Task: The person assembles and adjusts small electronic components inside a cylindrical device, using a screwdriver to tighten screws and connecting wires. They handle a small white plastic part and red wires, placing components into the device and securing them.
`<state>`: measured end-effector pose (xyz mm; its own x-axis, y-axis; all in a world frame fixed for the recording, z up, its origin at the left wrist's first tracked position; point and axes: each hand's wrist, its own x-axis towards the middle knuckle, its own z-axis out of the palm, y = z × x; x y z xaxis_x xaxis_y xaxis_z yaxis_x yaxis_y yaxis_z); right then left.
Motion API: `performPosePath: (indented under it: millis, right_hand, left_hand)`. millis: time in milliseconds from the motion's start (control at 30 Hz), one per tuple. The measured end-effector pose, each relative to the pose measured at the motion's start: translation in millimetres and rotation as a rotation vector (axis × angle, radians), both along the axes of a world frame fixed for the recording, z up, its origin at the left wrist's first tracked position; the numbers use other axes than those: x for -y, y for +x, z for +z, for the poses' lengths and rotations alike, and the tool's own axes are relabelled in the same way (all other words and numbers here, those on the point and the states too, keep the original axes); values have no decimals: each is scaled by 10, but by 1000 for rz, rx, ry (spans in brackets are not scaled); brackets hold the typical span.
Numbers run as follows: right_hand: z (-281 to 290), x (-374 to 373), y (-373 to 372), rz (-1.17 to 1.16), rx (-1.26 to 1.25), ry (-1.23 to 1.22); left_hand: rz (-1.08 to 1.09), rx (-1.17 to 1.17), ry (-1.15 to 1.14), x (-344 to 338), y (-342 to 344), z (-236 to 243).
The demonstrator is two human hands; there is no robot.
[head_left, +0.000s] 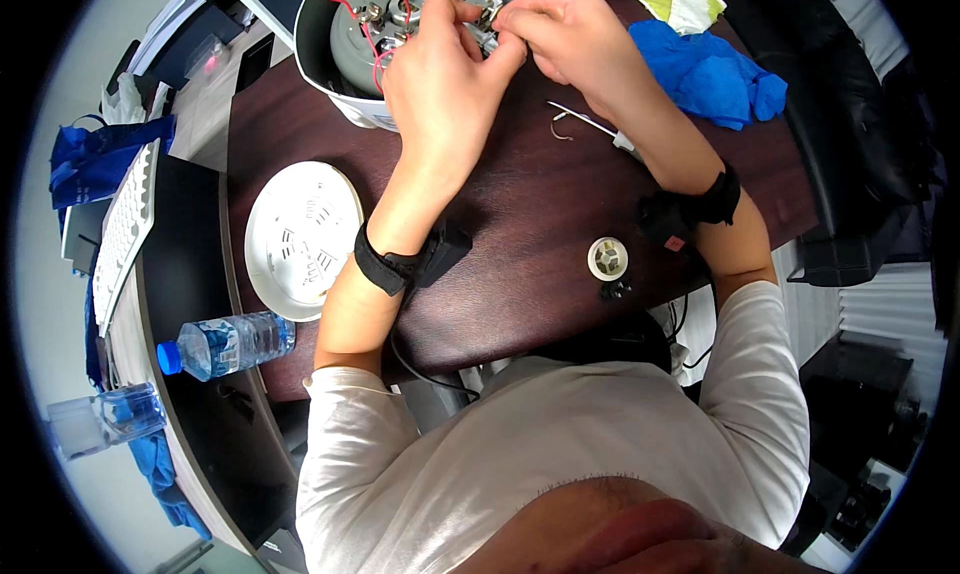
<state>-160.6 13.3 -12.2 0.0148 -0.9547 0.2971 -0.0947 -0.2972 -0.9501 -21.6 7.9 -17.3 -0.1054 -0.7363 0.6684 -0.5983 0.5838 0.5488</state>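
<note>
At the far side of the table stands an opened round appliance housing (343,102) with a white outer wall. Inside it show a grey metal plate (357,56) with metal fittings and several thin red wires (377,59). Over the housing's right part, my left hand (440,84) has its fingers bent together. Beside it my right hand (575,44) pinches with thumb and forefinger near a small metal fitting (487,16) at the plate's edge. The fingertips of both hands nearly meet, and what lies between them is too small and too covered to make out.
A white slotted round cover (290,239) lies at the left, near a water bottle (238,346). On the right are a blue cloth (705,74), a thin white stick-like tool (585,117), and a small round white part (607,259) beside black screws (615,291).
</note>
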Motion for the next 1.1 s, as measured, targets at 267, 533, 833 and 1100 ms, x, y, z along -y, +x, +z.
performPosePath:
  millis: [267, 533, 833, 1100]
  right_hand:
    - [-59, 27, 3, -32, -98, -79]
    - [89, -85, -18, 146, 129, 234]
    - [80, -77, 11, 16, -30, 120]
    - [47, -55, 46, 109, 329, 254]
  left_hand:
    - [-25, -29, -23, -4, -29, -22]
    - [0, -28, -29, 2, -23, -14]
    - [21, 13, -52, -8, -13, -43]
    - [36, 16, -65, -14, -37, -48]
